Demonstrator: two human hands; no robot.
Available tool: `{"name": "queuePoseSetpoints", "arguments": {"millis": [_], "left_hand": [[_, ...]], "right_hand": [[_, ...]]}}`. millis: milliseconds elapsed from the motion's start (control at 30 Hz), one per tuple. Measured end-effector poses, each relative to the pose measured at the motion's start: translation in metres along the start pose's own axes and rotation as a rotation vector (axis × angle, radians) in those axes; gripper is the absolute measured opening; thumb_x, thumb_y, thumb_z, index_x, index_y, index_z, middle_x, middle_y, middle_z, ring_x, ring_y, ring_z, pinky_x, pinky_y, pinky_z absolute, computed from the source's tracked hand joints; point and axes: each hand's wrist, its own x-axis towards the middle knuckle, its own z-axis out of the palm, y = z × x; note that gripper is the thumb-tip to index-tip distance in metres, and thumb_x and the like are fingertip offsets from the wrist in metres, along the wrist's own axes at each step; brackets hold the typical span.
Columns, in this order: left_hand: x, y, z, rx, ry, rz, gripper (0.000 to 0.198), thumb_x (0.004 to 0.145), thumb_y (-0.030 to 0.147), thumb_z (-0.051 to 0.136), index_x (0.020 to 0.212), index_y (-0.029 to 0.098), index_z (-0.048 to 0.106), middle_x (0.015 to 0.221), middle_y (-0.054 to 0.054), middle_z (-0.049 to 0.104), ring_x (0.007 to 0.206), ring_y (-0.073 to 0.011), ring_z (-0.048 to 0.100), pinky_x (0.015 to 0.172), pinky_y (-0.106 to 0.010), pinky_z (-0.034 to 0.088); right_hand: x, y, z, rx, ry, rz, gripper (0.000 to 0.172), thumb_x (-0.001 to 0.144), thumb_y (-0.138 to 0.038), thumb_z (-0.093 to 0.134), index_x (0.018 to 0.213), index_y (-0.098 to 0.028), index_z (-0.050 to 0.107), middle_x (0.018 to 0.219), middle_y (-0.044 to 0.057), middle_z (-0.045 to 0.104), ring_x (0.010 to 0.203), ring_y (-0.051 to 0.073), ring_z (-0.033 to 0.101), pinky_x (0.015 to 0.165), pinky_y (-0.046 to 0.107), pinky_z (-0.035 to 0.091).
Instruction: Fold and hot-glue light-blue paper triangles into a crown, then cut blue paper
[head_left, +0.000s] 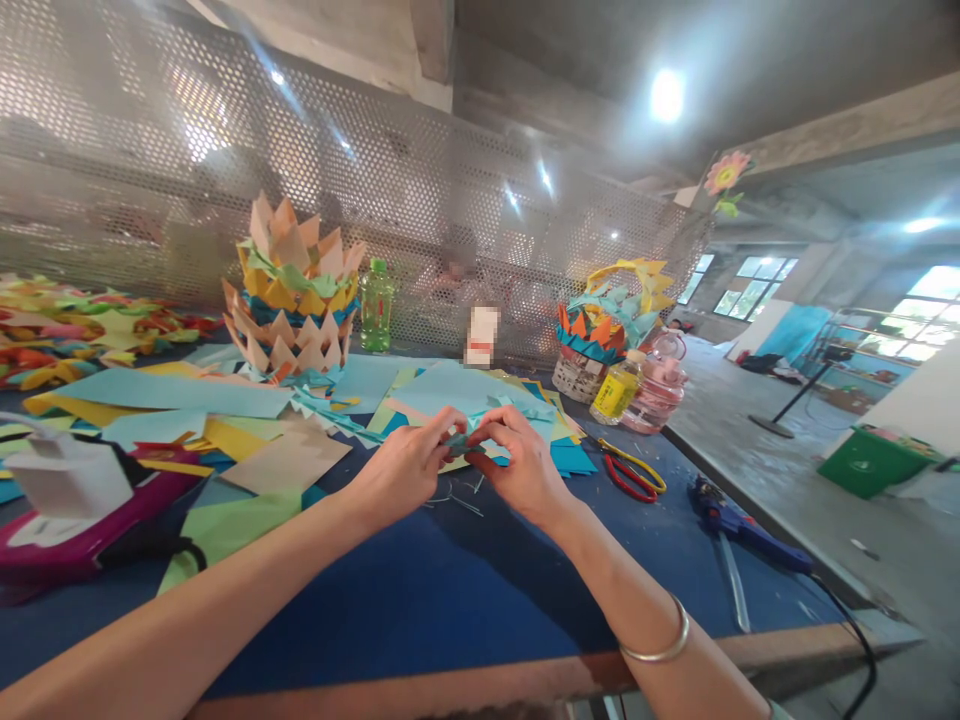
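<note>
Left hand [409, 458]: centre of the frame, thumb and fingertips pinched together on a small light-blue folded paper piece [462, 442].
Right hand [523, 462]: just right of centre, its thumb and fingers clamped on the same piece from the other side; a silver metal bangle [664, 640] circles the wrist.
Folded piece: between the two hands, mid-frame, partly hidden by fingers.
Behind the hands: a pile of flat light-blue paper sheets [450, 388].
Right of the hands: scissors with red and yellow handles [636, 474]; at lower right, a blue glue gun with a black cord [761, 535].
Left of centre: a tiered peach, yellow and blue pointed-paper structure [292, 340], beside a green plastic bottle [376, 312].
Upper right of the hands: a woven basket trimmed with orange and blue paper points [581, 374].
Tabletop: dark blue surface [405, 615].
</note>
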Motion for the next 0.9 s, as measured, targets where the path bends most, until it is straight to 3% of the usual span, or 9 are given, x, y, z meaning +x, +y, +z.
{"name": "queuePoseSetpoints", "arguments": {"millis": [267,667,800,900], "left_hand": [[0.000,-0.007,0.003,0.049,0.044,0.054,0.026,0.080,0.008,0.040,0.092,0.023,0.059,0.076,0.002,0.065,0.068,-0.0131,0.061,0.061,-0.020,0.041],[0.001,-0.012,0.005,0.095,0.072,0.090,0.024,0.081,0.008,0.042,0.085,0.022,0.061,0.073,0.003,0.066,0.064,-0.0123,0.061,0.060,-0.020,0.040],[0.000,-0.012,0.004,0.104,0.074,0.082,0.023,0.082,0.009,0.041,0.085,0.022,0.061,0.073,0.002,0.066,0.065,-0.0127,0.061,0.061,-0.021,0.041],[-0.001,-0.011,0.002,0.097,0.048,0.078,0.024,0.084,0.011,0.039,0.086,0.021,0.061,0.073,0.001,0.067,0.065,-0.0132,0.061,0.062,-0.021,0.042]], "right_hand": [[0.001,-0.002,-0.001,-0.003,-0.026,0.022,0.012,0.079,-0.011,0.063,0.084,-0.021,0.067,0.092,0.004,0.056,0.090,0.017,0.056,0.081,0.032,0.046],[0.001,0.003,-0.001,-0.015,-0.090,0.042,0.011,0.078,-0.015,0.065,0.084,-0.022,0.070,0.095,0.004,0.058,0.092,0.019,0.056,0.085,0.036,0.047],[0.004,-0.006,-0.020,0.045,-0.032,0.081,0.013,0.079,-0.018,0.065,0.091,-0.022,0.069,0.099,0.005,0.059,0.094,0.018,0.058,0.082,0.032,0.047],[-0.004,-0.017,-0.052,0.043,0.090,0.168,0.014,0.087,-0.022,0.055,0.094,-0.021,0.067,0.102,0.006,0.061,0.092,0.016,0.059,0.074,0.028,0.048]]}}
